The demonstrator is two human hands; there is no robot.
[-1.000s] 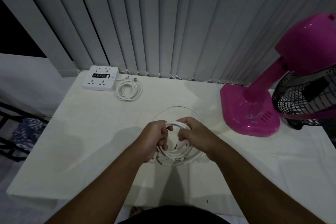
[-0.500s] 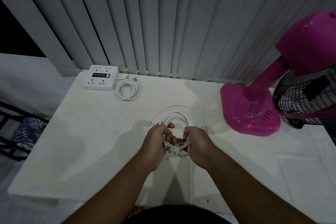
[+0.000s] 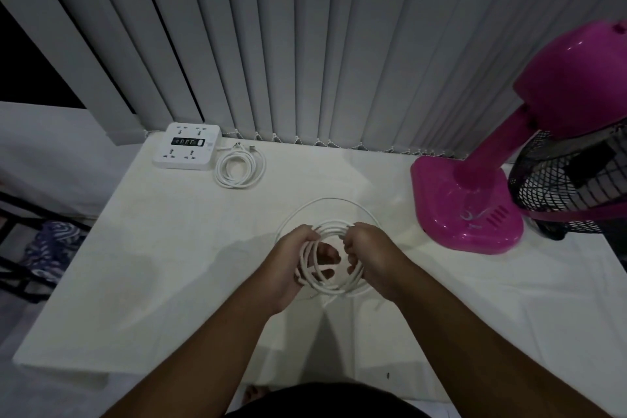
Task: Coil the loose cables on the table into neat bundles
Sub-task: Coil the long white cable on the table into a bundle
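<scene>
Now the coil [image 3: 325,268] sits rounder and wider between the two hands than it did a moment ago, when both fists were bunched together low on a squashed bundle. The hands have moved apart to opposite sides of the ring, the left hand [image 3: 291,258] on its left edge and the right hand [image 3: 368,256] on its right, and several white turns lie close together between them, held just above the table [image 3: 163,265]. One thinner loop [image 3: 330,203] still arcs out beyond the hands toward the blinds, resting on the table, so the winding is not finished; I judge that this last slack has to be drawn into the ring before the bundle counts as neat.

Both sets of fingers are curled shut around the strands. The left ones wrap from outside with the cable crossing them; the right ones close over the far edge, though in this dim light I cannot say exactly how many turns each hand pinches.

Back near the blinds a second coil [image 3: 240,168] already lies flat and tidy, just beside the power strip [image 3: 186,146]. That one looks done. The pink fan [image 3: 475,207] stands well to the right, clear of the work.

As for containers, none is on the table; nothing here holds the cables but the hands themselves.
</scene>
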